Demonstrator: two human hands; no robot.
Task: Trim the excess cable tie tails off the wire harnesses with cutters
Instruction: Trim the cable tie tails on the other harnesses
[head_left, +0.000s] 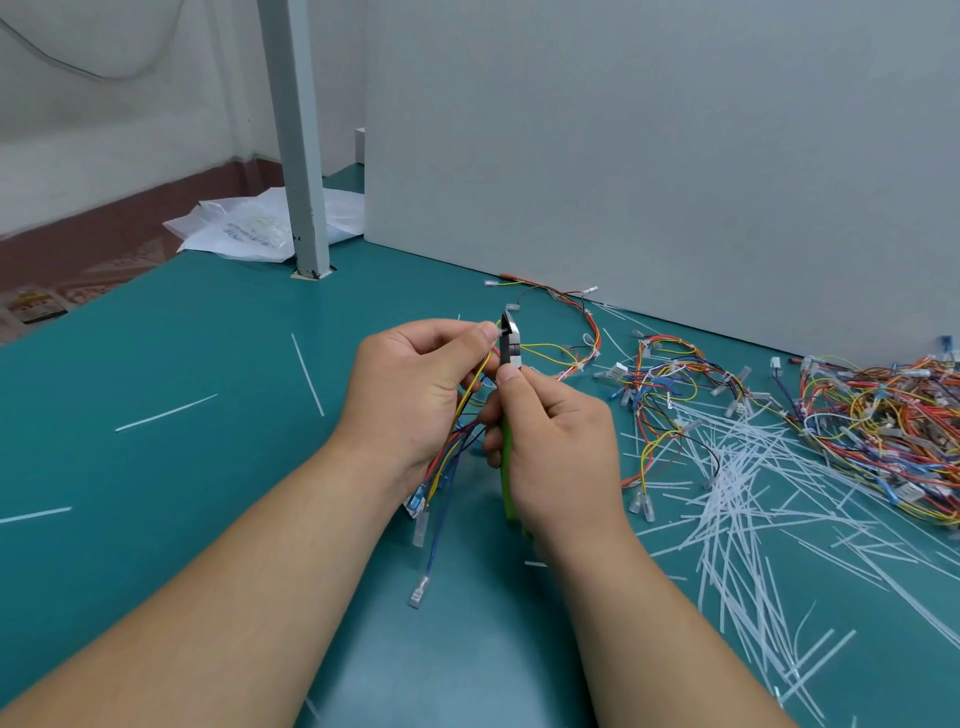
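Far left of the frame, a few white cut tails (171, 412) lie scattered on the green table (156, 322), and in the upper left a plastic bag (249, 228) sits by a grey post (298, 156). Into the centre now: the left hand (410, 384) has its fingers curled round a wire harness (444, 460), thumb and forefinger pinching it at the top, coloured wires and connectors dangling below the palm. Right beside it, the right hand (561, 447) grips the green-handled cutters (510, 345), blades pointing up and meeting the harness at the left fingertips; whether the blades are closed, I cannot tell. Behind them a second harness (582, 332) lies near a grey board (649, 156). Lower right, a thick drift of white offcuts (753, 499); far right, a tangled heap of harnesses (883, 410).
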